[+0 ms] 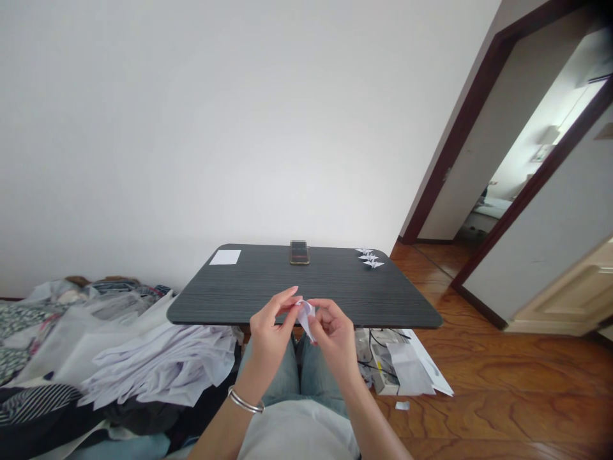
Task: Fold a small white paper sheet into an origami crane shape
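A small piece of folded white paper (305,317) is held up between both hands, just in front of the table's near edge and above the lap. My left hand (272,319) pinches its upper left side between thumb and fingers. On the other side, my right hand (332,324) grips the right edge with thumb and curled fingers. The paper has a pointed lower end; its finer folds are too small to make out. Several white paper cranes (371,258) stand at the far right of the dark table (258,287).
A stack of white paper (225,257) lies at the table's back left, and a phone (299,253) at its back middle. Heaped clothes (158,364) fill the left side. Under the table's right side are a white box (383,377), cables and loose paper sheets (410,370).
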### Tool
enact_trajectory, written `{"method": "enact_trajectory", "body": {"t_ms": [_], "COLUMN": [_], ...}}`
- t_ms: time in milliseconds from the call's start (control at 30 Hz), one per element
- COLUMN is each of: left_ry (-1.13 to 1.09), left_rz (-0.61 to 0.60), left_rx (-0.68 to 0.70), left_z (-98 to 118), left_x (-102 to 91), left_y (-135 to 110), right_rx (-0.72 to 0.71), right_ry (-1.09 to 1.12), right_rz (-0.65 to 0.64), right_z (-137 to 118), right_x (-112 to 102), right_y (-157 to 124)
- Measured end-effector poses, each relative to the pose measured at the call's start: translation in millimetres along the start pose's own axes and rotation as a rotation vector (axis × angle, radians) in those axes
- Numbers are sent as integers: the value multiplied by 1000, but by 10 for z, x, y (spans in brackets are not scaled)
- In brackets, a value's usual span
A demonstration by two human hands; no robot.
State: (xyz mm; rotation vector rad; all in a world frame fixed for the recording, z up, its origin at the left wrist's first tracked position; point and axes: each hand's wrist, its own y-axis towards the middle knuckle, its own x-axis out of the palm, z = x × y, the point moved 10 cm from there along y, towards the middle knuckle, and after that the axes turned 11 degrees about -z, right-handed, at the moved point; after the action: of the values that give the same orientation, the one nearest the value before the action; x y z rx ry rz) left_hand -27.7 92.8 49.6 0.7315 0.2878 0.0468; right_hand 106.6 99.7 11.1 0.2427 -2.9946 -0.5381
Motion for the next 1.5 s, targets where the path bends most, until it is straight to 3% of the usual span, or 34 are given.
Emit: {"method": "enact_trajectory", "body": {"t_ms": [233,500,700,800,1033,1267,1500], "left_ry": [138,242,170,166,197,203,192], "left_rz": [-7,-14,-176,-276,-355,-416,-436], "left_rx": [-59,52,-26,-50,18,106,42], "left_z": [-59,76,-43,-76,-19,46,-23], "left_x": [42,20,122,209,292,378,403], "left_y": [-26,-18,33,38,24,-7,8], "right_rx": [40,24,-250,-307,-300,-305,-254], "right_ry": [111,41,-256,-396,-448,-421,-371], "right_rz": [30,6,181,136,48,100,128], "right_z": [48,103,-193,-317,-355,-377,-281], "right_x": [-27,-41,-280,-256,-200,-235,-304], "right_y": [0,21,-36,-29,15,8,36]}}
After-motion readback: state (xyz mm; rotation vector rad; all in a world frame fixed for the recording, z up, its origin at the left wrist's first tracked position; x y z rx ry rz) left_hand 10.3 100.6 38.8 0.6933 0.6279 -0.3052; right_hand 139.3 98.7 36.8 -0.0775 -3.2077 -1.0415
